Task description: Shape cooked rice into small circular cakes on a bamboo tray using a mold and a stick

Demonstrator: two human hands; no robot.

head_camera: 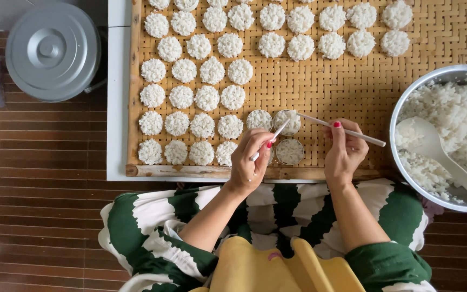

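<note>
Your left hand (251, 159) pinches a white stick (270, 139), your right hand (344, 151) pinches another stick (347, 131); both tips meet on a rice-filled ring mould (287, 122) on the woven tray (352, 92), rice bowl (447, 135) just right

- Two thin white sticks (341, 128): one slanted in each hand, tips meeting over the filled rings.
- Three round ring moulds (289, 152): packed with white rice, clustered on the woven tray.

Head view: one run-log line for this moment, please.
left hand: holds white stick | right hand: holds long white stick | sticks over round rice mould | woven tray: rice discs in rows | metal bowl: rice, white spoon
</note>
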